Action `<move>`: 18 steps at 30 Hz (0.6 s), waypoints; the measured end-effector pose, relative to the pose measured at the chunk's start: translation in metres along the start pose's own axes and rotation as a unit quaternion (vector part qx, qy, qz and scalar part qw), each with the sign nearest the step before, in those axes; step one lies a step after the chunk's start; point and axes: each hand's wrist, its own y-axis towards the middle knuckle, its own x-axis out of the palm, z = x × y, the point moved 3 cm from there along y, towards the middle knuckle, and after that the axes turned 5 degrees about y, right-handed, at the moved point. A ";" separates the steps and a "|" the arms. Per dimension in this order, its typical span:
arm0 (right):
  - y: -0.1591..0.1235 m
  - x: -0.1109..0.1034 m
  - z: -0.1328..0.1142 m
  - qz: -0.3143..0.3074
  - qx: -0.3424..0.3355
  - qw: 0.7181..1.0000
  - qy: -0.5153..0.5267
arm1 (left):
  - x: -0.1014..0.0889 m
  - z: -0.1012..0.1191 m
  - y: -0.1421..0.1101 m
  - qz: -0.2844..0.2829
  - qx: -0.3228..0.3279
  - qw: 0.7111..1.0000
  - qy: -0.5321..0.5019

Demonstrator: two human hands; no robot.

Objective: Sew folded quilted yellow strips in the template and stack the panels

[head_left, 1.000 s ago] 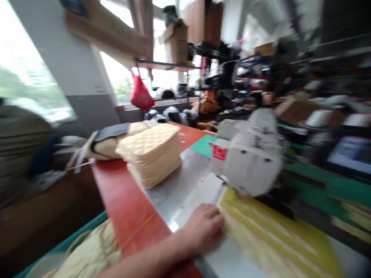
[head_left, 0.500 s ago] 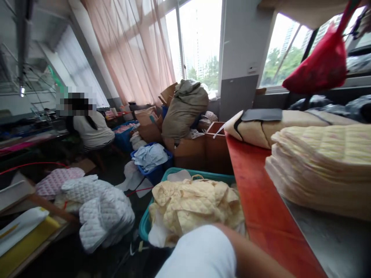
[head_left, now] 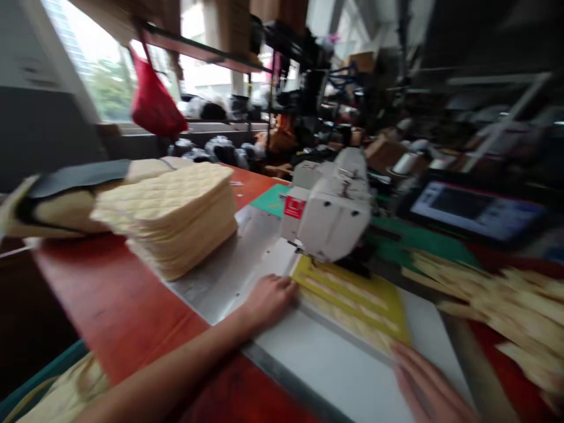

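Observation:
My left hand rests palm down on the grey machine bed, its fingers lying against the left edge of a yellow template that holds cream quilted strips. My right hand lies flat with fingers stretched out on the white board near the template's right corner; it is blurred. The template runs under the head of a white sewing machine. Neither hand holds anything.
A tall stack of cream quilted pieces sits on the red table at the left, with a rolled quilted bundle behind it. Loose cream strips lie at the right. A red bag hangs above. A control screen stands behind.
The view swung left to the room with fabric bins and a seated person, then back to the machine. My left hand stays at the template's edge; my right hand now shows.

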 end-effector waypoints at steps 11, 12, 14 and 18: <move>-0.016 -0.002 -0.009 -0.072 0.057 0.994 -0.056 | 0.004 -0.004 -0.018 0.019 -0.055 0.995 -0.082; -0.015 -0.003 -0.009 -0.075 0.055 0.994 -0.055 | 0.003 -0.004 -0.018 0.017 -0.062 0.995 -0.081; -0.015 -0.003 -0.009 -0.082 0.049 0.994 -0.055 | 0.002 -0.005 -0.017 0.015 -0.071 0.994 -0.082; -0.016 -0.003 -0.008 -0.093 0.041 0.993 -0.057 | 0.001 -0.006 -0.017 0.019 -0.074 0.994 -0.083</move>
